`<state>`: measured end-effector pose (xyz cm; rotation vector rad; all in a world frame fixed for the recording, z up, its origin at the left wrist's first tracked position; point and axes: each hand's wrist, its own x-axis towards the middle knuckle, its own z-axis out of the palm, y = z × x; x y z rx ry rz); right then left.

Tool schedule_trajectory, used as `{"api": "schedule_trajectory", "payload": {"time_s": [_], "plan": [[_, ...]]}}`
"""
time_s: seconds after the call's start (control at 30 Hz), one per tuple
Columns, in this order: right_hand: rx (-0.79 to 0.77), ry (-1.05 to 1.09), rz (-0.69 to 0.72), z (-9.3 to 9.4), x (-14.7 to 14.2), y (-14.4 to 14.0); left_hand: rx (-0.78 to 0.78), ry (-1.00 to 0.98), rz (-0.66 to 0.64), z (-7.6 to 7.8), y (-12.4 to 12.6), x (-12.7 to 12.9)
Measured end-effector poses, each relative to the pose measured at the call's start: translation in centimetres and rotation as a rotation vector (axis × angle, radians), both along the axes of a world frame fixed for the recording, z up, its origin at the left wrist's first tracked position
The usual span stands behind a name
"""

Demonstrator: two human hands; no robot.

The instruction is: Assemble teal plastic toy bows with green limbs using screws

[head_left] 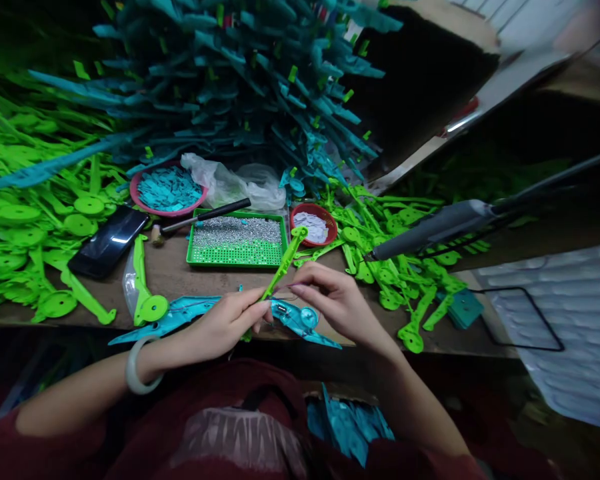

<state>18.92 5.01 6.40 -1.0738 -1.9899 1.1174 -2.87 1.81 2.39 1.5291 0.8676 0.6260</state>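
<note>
Both hands meet mid-bench | left hand (230,325) fingers pinch green arm (283,261) | right hand (330,298) fingers curled at it

Dim room, brown worktable (180,277), white quilted panel (570,333)

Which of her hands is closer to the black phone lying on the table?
The left hand. It sits right of the phone and nearer the table edge; the right hand is farther right.

green lever (284,261): matt plastic | phone (108,242): glossy glass | bench (180,277): dull wood
</note>
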Motion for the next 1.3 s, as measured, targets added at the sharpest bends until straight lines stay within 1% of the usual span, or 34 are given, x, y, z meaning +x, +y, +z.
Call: {"api": "schedule_trajectory", "payload": {"time_s": [0.07,0.13,0.3,0.4,0.5,0.57,0.63,0.7,0.73,0.77,0.83,0.93,1.0,1.03,1.07,1.13,1.2,1.3], "plan": [[-0.112,-0.026,0.015,0.7,0.7,0.2,-0.046,-0.027,-0.024,0.0,-0.1,-0.1],[-0.163,-0.059,0.030,1.1,1.3,0.4,-0.091,-0.051,-0.013,0.0,-0.1,-0.1],[-0.104,-0.143,-0.059,1.4,1.4,0.4,-0.188,-0.123,0.062,-0.3,0.2,0.3],[-0.004,-0.172,-0.091,1.3,0.7,0.4,-0.154,-0.086,0.120,-0.5,0.1,0.7],[0.192,-0.202,-0.138,1.0,-0.2,0.5,-0.067,0.058,0.107,-0.8,-0.2,1.1],[0.290,-0.237,-0.137,0.7,-0.6,0.6,-0.082,0.107,0.061,-1.0,-0.3,1.4],[0.327,-0.251,-0.144,0.3,-0.8,0.7,-0.161,0.064,0.027,-1.1,-0.2,1.4],[0.277,-0.214,-0.176,0.1,-0.6,0.5,-0.254,-0.047,0.021,-1.2,0.0,1.3],[0.208,-0.174,-0.187,0.1,-0.3,0.4,-0.292,-0.111,0.029,-1.3,0.1,1.3],[0.112,-0.121,-0.190,0.2,-0.1,0.3,-0.327,-0.171,0.042,-1.4,0.2,1.2],[-0.131,0.005,-0.167,0.4,0.4,0.2,-0.389,-0.265,0.068,-1.7,0.3,1.2],[-0.472,0.231,-0.152,0.6,0.8,0.4,-0.475,-0.325,0.043,-1.9,0.3,1.5],[-0.624,0.372,-0.175,0.4,0.7,0.9,-0.497,-0.313,0.004,-1.8,0.2,1.8],[-0.669,0.422,-0.192,0.2,0.5,1.1,-0.491,-0.296,-0.001,-1.7,0.2,1.9],[-0.685,0.450,-0.209,-0.1,0.4,1.3,-0.471,-0.273,0.004,-1.5,0.2,2.0],[-0.632,0.440,-0.231,-0.6,0.0,1.5,-0.404,-0.210,0.019,-1.3,0.1,2.1],[-0.507,0.373,-0.228,-0.9,-0.2,1.4,-0.342,-0.139,-0.007,-1.2,0.2,2.0],[-0.295,0.216,-0.192,-1.2,-0.2,0.9,-0.288,-0.062,-0.104,-1.1,0.2,1.7]]}}
